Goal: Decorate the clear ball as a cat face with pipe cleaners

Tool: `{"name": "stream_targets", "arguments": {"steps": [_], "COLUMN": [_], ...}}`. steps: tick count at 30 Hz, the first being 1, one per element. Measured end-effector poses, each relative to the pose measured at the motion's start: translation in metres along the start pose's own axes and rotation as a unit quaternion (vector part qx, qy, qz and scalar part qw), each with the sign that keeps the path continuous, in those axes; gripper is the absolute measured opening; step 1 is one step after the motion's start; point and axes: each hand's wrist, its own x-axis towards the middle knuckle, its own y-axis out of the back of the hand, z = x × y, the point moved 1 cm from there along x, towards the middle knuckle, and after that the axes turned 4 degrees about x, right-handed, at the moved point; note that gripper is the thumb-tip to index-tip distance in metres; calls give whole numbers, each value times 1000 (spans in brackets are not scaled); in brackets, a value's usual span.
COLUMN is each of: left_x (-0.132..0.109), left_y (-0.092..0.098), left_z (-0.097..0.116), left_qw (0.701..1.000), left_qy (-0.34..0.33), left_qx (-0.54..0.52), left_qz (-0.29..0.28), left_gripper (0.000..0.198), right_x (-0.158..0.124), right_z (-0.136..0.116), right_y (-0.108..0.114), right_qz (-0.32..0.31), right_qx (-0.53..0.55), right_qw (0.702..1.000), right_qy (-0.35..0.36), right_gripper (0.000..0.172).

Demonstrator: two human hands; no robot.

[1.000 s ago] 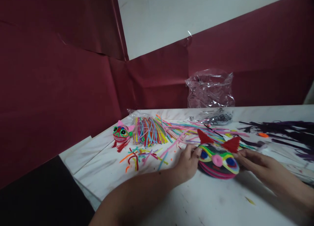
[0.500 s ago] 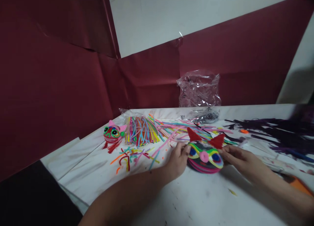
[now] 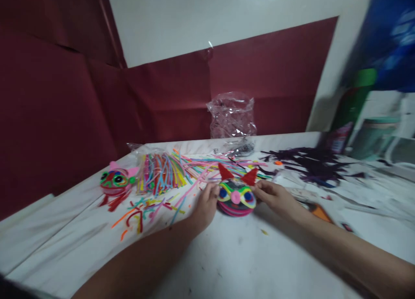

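Observation:
Between my two hands is a round craft animal head (image 3: 235, 198) with red pointed ears, blue eyes, a pink nose and yellow and green trim. My left hand (image 3: 206, 202) is closed on its left edge, thumb near the eye. On the other side, my right hand (image 3: 270, 195) pinches the right edge just below the ear. The head's pink lower rim is close to the white table (image 3: 233, 251); I cannot tell whether it touches.
A second craft head (image 3: 115, 181) with pink ears stands at the left. Near it lie bagged pipe cleaners (image 3: 162, 173) and cut pieces (image 3: 139, 217). A clear plastic bag (image 3: 231, 117) stands at the back. Dark purple strips (image 3: 298, 162) spread on the right, near an orange-and-dark item (image 3: 320, 212).
My view has swung to the right, so everything appears further left and a green and blue area shows at the right. Both hands still hold the craft animal head.

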Motion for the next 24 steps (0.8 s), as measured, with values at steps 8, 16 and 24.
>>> {"name": "stream_targets", "arguments": {"steps": [8,16,24], "left_x": [3,5,4], "left_y": [-1,-3,-1], "left_z": [-1,-7,-1], "left_qw": [999,999,999], "left_qy": [-12,8,10], "left_qx": [-17,-40,-32], "left_qz": [-27,-35,-24], "left_gripper": [40,46,43], "right_x": [1,1,2], "right_z": [-6,-5,-5], "right_y": [0,0,0], "right_qz": [-9,-11,-5], "right_qx": [23,25,28], "right_qw": [1000,1000,999], "right_qy": [-17,-9,-14], "right_gripper": [51,49,50]}}
